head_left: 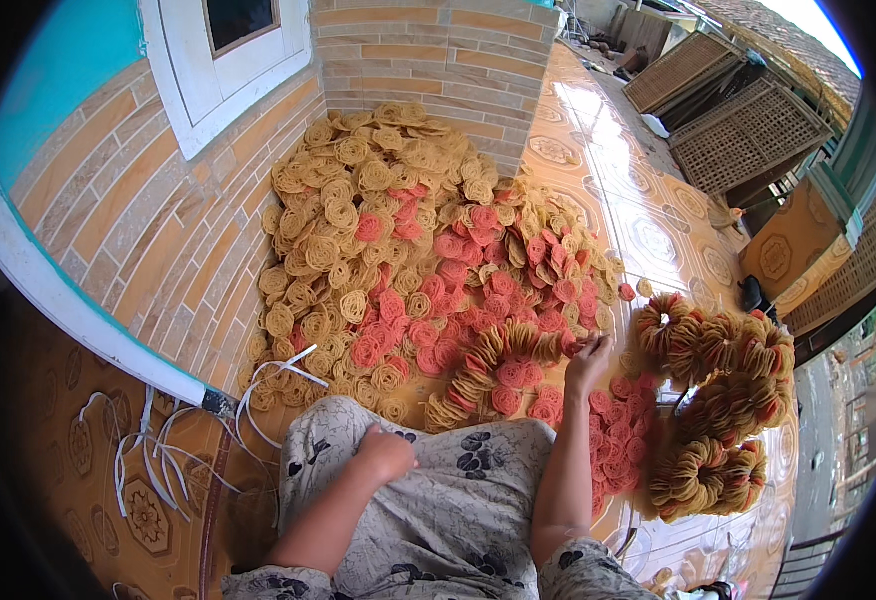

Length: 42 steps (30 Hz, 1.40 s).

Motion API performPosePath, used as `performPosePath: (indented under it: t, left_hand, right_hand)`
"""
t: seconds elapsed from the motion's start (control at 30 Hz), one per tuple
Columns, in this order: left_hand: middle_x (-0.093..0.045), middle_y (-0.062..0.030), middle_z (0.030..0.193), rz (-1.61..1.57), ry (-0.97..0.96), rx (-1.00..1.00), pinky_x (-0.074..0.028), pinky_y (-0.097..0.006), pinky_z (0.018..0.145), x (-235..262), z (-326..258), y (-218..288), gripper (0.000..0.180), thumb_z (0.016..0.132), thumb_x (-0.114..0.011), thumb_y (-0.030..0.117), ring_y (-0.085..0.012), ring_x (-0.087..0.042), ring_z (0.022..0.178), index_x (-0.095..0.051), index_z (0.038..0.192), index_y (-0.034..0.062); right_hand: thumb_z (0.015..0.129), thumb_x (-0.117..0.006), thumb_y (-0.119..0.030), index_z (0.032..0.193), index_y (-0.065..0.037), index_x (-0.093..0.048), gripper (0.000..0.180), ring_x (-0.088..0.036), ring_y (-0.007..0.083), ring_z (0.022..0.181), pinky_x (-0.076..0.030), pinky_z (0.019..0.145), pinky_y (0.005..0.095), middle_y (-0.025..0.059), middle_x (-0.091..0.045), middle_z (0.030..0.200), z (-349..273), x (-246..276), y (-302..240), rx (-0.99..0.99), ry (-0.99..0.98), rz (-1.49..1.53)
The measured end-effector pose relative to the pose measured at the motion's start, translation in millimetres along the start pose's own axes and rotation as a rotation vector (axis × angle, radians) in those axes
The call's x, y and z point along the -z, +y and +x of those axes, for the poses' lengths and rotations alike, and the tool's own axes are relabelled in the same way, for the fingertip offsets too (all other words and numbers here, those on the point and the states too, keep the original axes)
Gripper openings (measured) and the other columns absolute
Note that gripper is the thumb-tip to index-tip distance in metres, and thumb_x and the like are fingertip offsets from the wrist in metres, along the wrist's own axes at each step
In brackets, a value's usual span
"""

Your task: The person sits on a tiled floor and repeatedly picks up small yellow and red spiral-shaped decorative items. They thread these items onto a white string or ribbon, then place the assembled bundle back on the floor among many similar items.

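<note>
A big heap of round, lacy yellow and pink crackers (408, 230) lies on the tiled floor against a brick wall. A curved string of stacked crackers (483, 365) runs from my lap toward my right hand (588, 362), which pinches its far end at the heap's edge. My left hand (383, 455) rests closed on my knee, on the grey flowered cloth (458, 500), near the string's other end. Whether it grips anything I cannot tell. Finished strings of crackers (723, 400) lie coiled to the right.
White plastic strips (158, 455) lie on the floor at my left. Loose pink crackers (623, 430) are spread by my right forearm. Woven bamboo trays (743, 135) lean at the far right, beside the patterned orange floor tiles (648, 240).
</note>
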State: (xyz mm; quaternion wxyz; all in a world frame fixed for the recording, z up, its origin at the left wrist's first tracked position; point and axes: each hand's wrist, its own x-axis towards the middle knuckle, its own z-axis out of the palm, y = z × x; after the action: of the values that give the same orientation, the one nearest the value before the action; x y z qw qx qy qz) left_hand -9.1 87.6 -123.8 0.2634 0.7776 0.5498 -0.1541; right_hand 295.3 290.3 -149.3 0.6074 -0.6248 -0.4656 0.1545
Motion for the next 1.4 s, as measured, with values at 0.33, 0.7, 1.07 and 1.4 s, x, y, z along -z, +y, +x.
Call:
performPosePath:
  t: [0.33, 0.7, 1.07, 1.4]
  left_hand:
    - [-0.068, -0.0199, 0.089, -0.247, 0.852, 0.136, -0.049, -0.049, 0.077, -10.1, 13.5, 7.8, 0.031, 0.093, -0.053, 0.031, -0.0372, -0.064, 0.088, -0.069, 0.095, 0.0043]
    - [-0.066, -0.0204, 0.090, -0.297, 0.285, 0.413, -0.050, -0.046, 0.077, -44.6, 25.7, -27.5, 0.028, 0.078, -0.072, 0.018, -0.0374, -0.064, 0.089, -0.061, 0.096, 0.0004]
    - [-0.062, -0.0141, 0.105, -0.556, 0.513, 0.354, -0.048, -0.042, 0.086, -57.7, 49.0, -23.0, 0.016, 0.086, -0.058, 0.008, -0.0319, -0.060, 0.100, -0.063, 0.101, 0.0059]
    - [-0.051, -0.0118, 0.114, -0.437, 0.611, 0.434, -0.048, -0.040, 0.086, -54.0, 60.6, -18.4, 0.027, 0.076, -0.070, 0.004, -0.0313, -0.054, 0.107, -0.062, 0.101, 0.0105]
  right_hand:
    - [0.101, -0.045, -0.017, 0.086, 0.000, -0.047, 0.023, -0.057, 0.0159, 0.058, -0.045, 0.055, 0.0315, 0.0089, -0.059, 0.073, -1.3, 12.2, 59.9, -0.174, 0.095, -0.030]
    - [0.100, -0.045, -0.017, 0.086, 0.001, -0.048, 0.024, -0.056, 0.0150, 0.058, -0.045, 0.055, 0.0309, 0.0090, -0.060, 0.071, 3.8, 9.3, 77.2, -0.237, 0.031, 0.041]
    - [0.100, -0.047, -0.018, 0.086, 0.002, -0.050, 0.024, -0.057, 0.0155, 0.059, -0.045, 0.055, 0.0310, 0.0098, -0.062, 0.072, 5.7, 11.8, 82.7, -0.247, 0.025, 0.069]
    - [0.100, -0.046, -0.018, 0.090, 0.002, -0.051, 0.023, -0.057, 0.0148, 0.058, -0.045, 0.055, 0.0298, 0.0094, -0.063, 0.073, 6.3, 12.0, 84.3, -0.294, 0.008, 0.100]
